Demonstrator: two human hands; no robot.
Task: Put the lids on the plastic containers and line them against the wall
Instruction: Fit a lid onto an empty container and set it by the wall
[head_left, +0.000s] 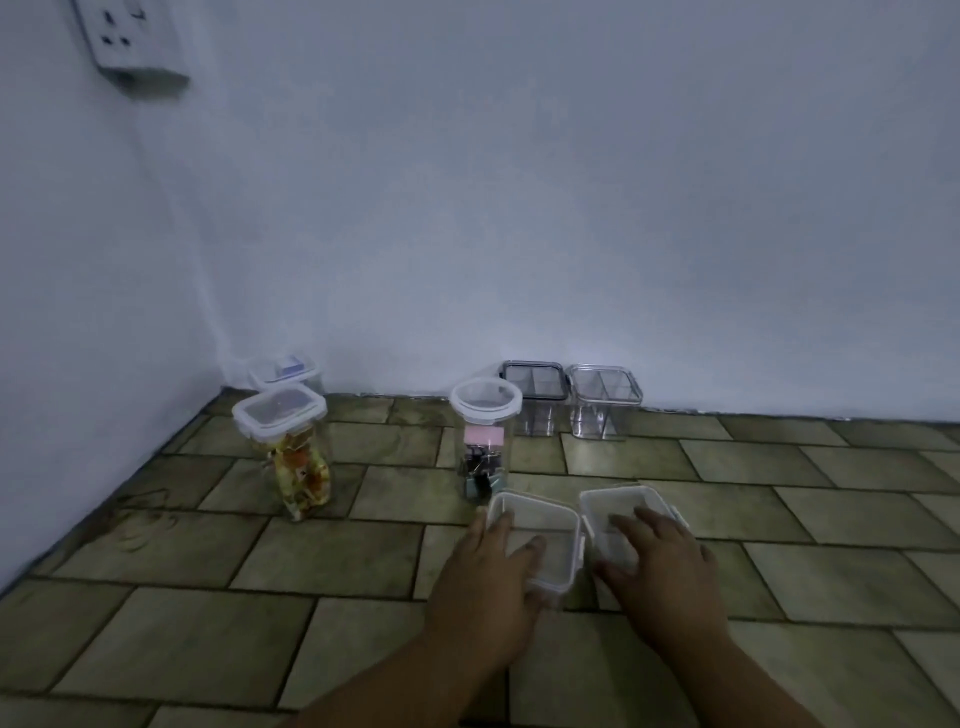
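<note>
Two square clear containers with white lids sit side by side on the tiled floor in front of me. My left hand (491, 571) lies on the left lidded container (550, 525), fingers spread over its lid and near edge. My right hand (657, 564) lies flat on the right lidded container (618, 506). Further back stand a tall round container (484, 441) holding binder clips, and a tall square container (291, 452) with colourful contents, both lidded. Against the wall (519, 234) stand a dark-rimmed divided container (535, 397), a clear divided container (603, 402) and a small lidded container (283, 370).
The floor (208, 597) is brownish tile. Two pale walls meet in a corner at the back left. A wall socket (122, 36) sits high on the left wall.
</note>
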